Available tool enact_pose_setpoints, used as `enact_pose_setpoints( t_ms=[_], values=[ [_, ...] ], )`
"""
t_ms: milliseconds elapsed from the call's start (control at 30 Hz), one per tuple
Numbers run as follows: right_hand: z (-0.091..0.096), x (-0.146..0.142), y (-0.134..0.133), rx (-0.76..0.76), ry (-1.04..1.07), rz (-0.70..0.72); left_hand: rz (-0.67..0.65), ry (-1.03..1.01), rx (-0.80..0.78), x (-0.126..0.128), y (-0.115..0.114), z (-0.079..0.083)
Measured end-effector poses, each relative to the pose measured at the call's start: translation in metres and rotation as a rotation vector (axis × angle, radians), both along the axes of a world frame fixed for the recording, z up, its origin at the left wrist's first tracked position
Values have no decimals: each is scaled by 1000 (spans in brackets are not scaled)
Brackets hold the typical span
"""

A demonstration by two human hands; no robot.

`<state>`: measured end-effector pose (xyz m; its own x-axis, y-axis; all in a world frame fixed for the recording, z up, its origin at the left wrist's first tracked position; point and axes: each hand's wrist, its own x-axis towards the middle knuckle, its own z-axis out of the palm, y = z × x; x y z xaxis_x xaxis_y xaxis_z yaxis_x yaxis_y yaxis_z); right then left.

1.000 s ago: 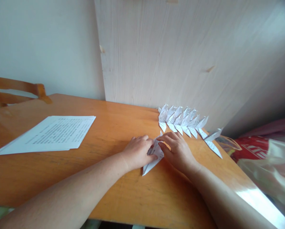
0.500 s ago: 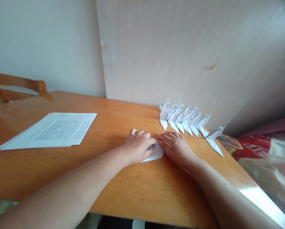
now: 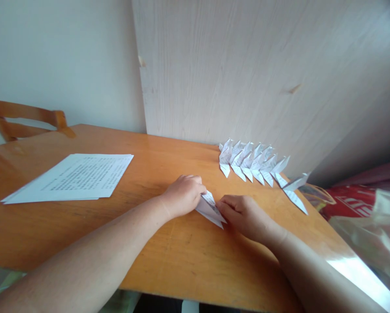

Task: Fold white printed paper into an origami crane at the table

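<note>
A folded sheet of printed paper (image 3: 210, 210) is between my two hands, just above or on the tabletop, with two pointed ends towards me. My left hand (image 3: 186, 194) is closed on its far left end; the fingertips there are partly hidden. On the paper's right edge, my right hand (image 3: 242, 213) has its thumb and curled fingers pinched. Behind my hands stand several folded paper pieces (image 3: 247, 160) in close rows, with upright tips. One more folded paper piece (image 3: 294, 191) sits apart at their right.
A stack of printed sheets (image 3: 87, 176) lies on the left of the wooden table (image 3: 156, 261). A wooden chair (image 3: 31, 115) stands at the far left. Past the right edge are a red bag (image 3: 351, 202) and pale plastic bags (image 3: 374, 230). A pale panel (image 3: 214, 78) rises behind.
The folded paper has turned so its points face me. My left hand has shifted slightly left, and my right hand has curled its fingers from flatter to a pinch.
</note>
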<state>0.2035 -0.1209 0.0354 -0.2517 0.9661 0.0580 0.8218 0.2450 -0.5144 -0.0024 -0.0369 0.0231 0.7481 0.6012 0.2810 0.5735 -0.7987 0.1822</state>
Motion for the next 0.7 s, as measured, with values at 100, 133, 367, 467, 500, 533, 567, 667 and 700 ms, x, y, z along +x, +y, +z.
enact_pose_setpoints(
  t_ms=[100, 133, 367, 467, 500, 533, 567, 667, 700],
  values=[
    [0, -1, 0, -80, 134, 35, -17, -45, -58, 2, 1, -3],
    [0, 0, 1, -96, 175, 38, -20, -51, -68, 3, 1, -4],
    [4, 11, 5, -175, 338, 10, -22, -72, -139, 3, 0, -3],
    [5, 11, 3, -182, 320, 25, -28, -74, -167, 2, 0, -1],
    [5, 10, 2, -182, 313, 34, -31, -74, -176, 1, 0, 0],
    [4, 9, 1, -178, 310, 46, -36, -74, -184, 0, 0, 1],
    [3, 8, 0, -170, 309, 57, -44, -72, -190, 0, 0, 1],
    [0, 6, 1, -138, 270, 48, -75, -59, -208, -3, 2, 2],
    [-2, 6, 2, -118, 240, 32, -83, -55, -215, -4, 3, 2]
  ],
)
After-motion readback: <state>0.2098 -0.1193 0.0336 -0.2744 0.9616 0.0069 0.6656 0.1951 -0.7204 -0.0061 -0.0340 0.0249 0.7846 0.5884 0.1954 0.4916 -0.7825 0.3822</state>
